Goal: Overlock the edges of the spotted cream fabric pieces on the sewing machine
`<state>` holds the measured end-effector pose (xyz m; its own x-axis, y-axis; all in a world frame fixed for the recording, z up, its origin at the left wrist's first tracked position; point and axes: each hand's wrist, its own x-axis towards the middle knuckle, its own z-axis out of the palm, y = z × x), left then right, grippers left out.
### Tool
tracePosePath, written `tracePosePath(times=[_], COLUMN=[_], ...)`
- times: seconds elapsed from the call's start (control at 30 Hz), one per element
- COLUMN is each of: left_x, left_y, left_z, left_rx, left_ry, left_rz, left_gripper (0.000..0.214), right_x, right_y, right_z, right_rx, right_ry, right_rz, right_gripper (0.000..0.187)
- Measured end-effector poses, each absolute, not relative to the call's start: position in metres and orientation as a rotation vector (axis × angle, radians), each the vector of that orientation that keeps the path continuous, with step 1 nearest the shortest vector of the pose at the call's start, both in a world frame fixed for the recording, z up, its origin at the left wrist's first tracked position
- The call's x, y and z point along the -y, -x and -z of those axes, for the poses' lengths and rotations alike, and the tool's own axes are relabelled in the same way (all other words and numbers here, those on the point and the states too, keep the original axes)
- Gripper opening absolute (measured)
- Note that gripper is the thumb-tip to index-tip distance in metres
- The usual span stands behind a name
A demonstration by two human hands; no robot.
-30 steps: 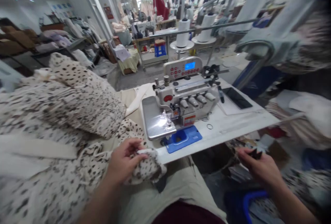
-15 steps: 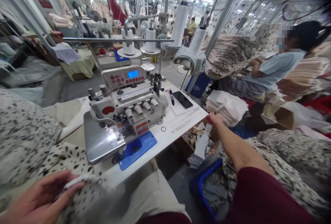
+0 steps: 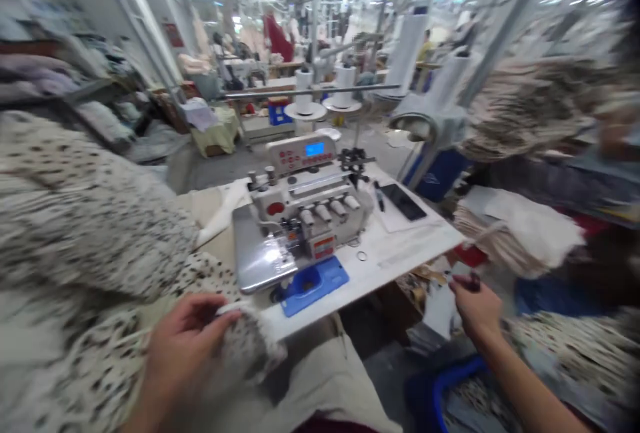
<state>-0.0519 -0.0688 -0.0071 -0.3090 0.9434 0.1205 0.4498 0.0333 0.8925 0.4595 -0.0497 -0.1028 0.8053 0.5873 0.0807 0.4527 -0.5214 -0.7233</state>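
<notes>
One white sewing surface (image 3: 400,266) carries one grey overlock sewing machine (image 3: 310,209). At its front edge, the left hand (image 3: 187,346) closes on spotted cream fabric (image 3: 250,346). The right hand (image 3: 475,306), drawn back from its earlier reach, pinches one small dark object (image 3: 473,281).

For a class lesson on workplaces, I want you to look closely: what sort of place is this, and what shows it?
Most likely a garment factory: there is an overlock sewing machine, thread cones standing ready behind it, and a large heap of spotted cloth beside it.
</notes>
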Motion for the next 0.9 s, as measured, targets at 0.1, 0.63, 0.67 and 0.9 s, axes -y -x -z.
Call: tracePosePath(times=[0.1, 0.63, 0.67, 0.9], left_x=[0.064, 0.086, 0.087, 0.093], left_y=[0.042, 0.041, 0.043, 0.049], left_z=[0.001, -0.021, -0.022, -0.023], left_rx=[-1.641, -1.253, -1.245, -1.432], left_ry=[-1.395, -1.328, -1.378, -1.446], left_rz=[-1.26, -1.312, -1.316, -1.175], left_gripper=[0.033, 0.028, 0.025, 0.034], right_x=[0.081, 0.047, 0.047, 0.05], right_y=[-0.38, -0.149, -0.147, -0.139], right_z=[0.11, -0.002, -0.002, -0.006], right_rx=[1.148, 1.545, 1.507, 1.443], right_ry=[1.878, 0.902, 0.918, 0.929], right_rz=[-0.557, -1.508, -1.523, -1.569], right_gripper=[0.027, 0.029, 0.031, 0.037])
